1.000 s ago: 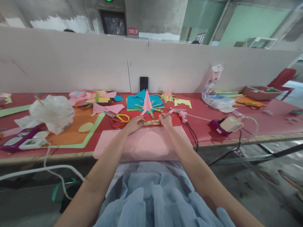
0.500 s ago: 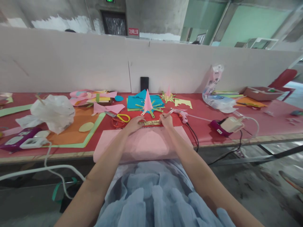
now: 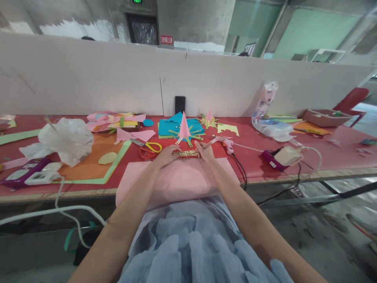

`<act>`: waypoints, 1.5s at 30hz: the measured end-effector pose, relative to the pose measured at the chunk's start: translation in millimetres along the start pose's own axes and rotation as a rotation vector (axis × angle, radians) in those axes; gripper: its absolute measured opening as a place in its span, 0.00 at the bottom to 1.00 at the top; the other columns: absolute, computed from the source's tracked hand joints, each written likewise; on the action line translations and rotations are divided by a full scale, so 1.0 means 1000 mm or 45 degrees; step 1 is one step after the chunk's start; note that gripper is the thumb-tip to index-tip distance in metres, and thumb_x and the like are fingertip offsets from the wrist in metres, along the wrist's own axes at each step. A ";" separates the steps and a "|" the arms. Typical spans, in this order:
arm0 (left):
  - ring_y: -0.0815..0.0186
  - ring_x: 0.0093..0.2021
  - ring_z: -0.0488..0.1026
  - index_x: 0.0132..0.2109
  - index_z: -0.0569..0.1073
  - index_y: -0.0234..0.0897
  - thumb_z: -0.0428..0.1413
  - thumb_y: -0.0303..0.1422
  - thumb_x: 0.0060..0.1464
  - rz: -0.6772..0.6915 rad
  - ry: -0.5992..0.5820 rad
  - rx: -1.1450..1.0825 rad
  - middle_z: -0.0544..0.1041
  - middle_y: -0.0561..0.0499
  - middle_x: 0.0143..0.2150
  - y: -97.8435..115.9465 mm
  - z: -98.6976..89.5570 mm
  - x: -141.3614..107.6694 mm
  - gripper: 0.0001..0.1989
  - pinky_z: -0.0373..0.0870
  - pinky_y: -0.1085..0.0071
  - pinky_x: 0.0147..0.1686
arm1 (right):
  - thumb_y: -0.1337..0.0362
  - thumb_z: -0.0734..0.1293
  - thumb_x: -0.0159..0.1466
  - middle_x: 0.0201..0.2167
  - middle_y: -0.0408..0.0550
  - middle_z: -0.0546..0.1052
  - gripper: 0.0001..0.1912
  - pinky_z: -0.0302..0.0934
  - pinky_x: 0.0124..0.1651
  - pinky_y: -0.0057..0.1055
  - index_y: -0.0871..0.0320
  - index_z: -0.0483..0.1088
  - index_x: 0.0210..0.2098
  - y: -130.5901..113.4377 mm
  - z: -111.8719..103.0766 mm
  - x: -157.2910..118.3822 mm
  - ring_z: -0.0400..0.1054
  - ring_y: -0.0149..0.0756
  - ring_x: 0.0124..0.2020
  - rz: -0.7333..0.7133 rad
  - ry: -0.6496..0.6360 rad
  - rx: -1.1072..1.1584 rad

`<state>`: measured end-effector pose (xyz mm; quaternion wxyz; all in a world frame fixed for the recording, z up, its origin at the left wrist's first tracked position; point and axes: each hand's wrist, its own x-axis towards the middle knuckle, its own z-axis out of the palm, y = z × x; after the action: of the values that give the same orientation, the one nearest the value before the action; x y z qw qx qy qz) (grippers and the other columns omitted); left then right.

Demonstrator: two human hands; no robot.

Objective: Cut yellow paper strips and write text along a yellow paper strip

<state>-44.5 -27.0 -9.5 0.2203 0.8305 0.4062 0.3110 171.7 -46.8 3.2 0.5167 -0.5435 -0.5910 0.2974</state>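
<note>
My left hand [image 3: 168,155] is closed on the left end of a yellowish patterned paper strip [image 3: 187,153]. The right end is pinched in my right hand [image 3: 206,152]. A pale, thin stick-like piece [image 3: 212,141] projects from beside the right fingers; I cannot tell whether it is held. The strip is just above a pink sheet [image 3: 182,179] at the table's front edge. Beyond it, a pink paper cone [image 3: 184,127] stands amid radiating yellow-green strips. Yellow-handled scissors [image 3: 153,147] lie left of my left hand. A pink glue gun [image 3: 228,144] rests right of my right hand.
Blue sheets [image 3: 167,127] lie under the cone. A second cone [image 3: 209,114] stands behind. Purple power strips [image 3: 273,160] and cables are on both sides. A crumpled white plastic bag [image 3: 66,139] sits on the left, a pinkish box [image 3: 326,117] far right. A white partition [image 3: 118,78] backs the table.
My right hand has shifted slightly left, its fingers now further over the strip's end. The strip looks narrower and more curled. My left hand has hardly moved.
</note>
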 end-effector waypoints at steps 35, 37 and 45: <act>0.61 0.54 0.68 0.43 0.74 0.39 0.54 0.32 0.51 -0.004 0.009 -0.028 0.74 0.48 0.50 0.002 0.001 0.000 0.11 0.61 0.63 0.57 | 0.60 0.62 0.57 0.12 0.37 0.63 0.15 0.46 0.16 0.22 0.55 0.53 0.18 0.011 0.002 0.009 0.56 0.25 0.13 0.071 -0.020 -0.204; 0.61 0.54 0.68 0.43 0.74 0.39 0.53 0.32 0.51 -0.005 0.010 -0.022 0.74 0.49 0.50 0.002 0.001 0.000 0.11 0.60 0.63 0.58 | 0.60 0.61 0.57 0.12 0.37 0.63 0.15 0.46 0.16 0.21 0.55 0.54 0.18 0.012 0.002 0.009 0.56 0.25 0.13 0.052 -0.040 -0.199; 0.61 0.54 0.68 0.43 0.74 0.39 0.54 0.32 0.52 -0.019 -0.002 -0.018 0.74 0.49 0.50 0.004 -0.001 -0.001 0.11 0.61 0.62 0.58 | 0.60 0.62 0.56 0.14 0.39 0.67 0.14 0.48 0.15 0.21 0.55 0.54 0.19 0.014 0.003 0.011 0.58 0.25 0.13 0.128 -0.073 -0.198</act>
<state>-43.3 -30.1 -6.7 0.2289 0.8260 0.4102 0.3116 175.2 -32.9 -7.0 0.4401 -0.6023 -0.5988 0.2915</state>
